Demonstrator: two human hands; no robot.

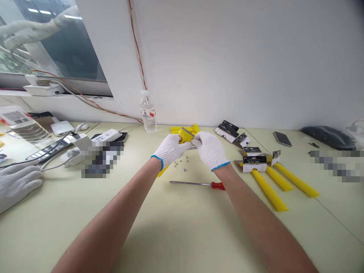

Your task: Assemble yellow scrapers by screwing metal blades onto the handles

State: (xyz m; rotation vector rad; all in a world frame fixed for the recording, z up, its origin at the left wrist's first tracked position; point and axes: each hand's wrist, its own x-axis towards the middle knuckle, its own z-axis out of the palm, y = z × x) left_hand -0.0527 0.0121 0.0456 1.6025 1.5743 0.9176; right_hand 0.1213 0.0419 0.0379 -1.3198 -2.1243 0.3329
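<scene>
Both my hands wear white knit gloves with blue cuffs. My left hand (172, 147) is closed around a yellow scraper (185, 134), whose head with a grey metal edge points up and away. Part of its yellow handle (163, 171) shows below my left wrist. My right hand (209, 148) meets the left at the scraper head, its fingers pinched on a small thin metal plate (193, 147), partly hidden by the fingers. Several small screws (185, 170) lie loose on the table below. Closer to me rests a screwdriver (196, 184) with a red handle, partly behind my right forearm.
More yellow scraper parts (193, 128) lie behind my hands. Several yellow scrapers with black-and-white card sleeves (269, 187) are at right, near loose sleeves (227, 131) and a phone (282, 138). A water bottle (148, 115) stands by the wall. Left are a power strip (106, 136) and a gloved hand (19, 185).
</scene>
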